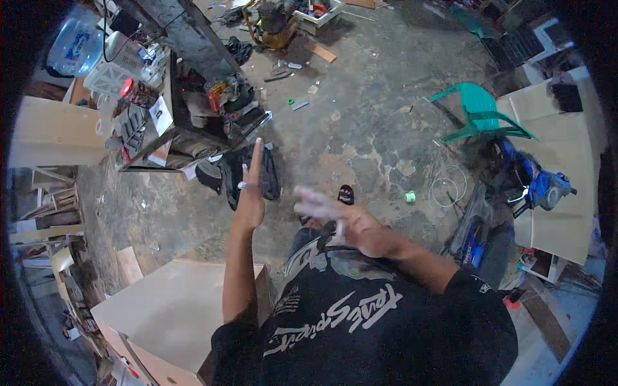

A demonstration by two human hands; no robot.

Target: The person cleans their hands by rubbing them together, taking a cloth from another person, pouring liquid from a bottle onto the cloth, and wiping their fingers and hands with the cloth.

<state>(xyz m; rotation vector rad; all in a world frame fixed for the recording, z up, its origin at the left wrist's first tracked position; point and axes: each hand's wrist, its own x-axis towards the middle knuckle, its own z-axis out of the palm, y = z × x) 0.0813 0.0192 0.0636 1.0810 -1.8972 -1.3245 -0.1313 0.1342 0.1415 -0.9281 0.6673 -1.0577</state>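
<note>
My left hand (252, 196) is raised edge-on in front of me. Its fingers point away from me, stretched out, with a pale band around one of them and nothing in the grip. To the right, my right hand (354, 226) hovers in front of my black T-shirt (367, 321). Motion blurs its fingers, but they look extended toward the left hand, and I see nothing held. A gap separates the two hands. Nearest to my left forearm stands a large cream-coloured box-like panel piece (167, 302).
A cluttered workbench (148, 138) stands at the far left, with a black bag (261, 177) on the floor beside it. On the right are a green plastic chair (479, 112), a blue motorcycle (547, 190) and a wire loop (449, 186). Scraps dot the concrete floor (367, 116).
</note>
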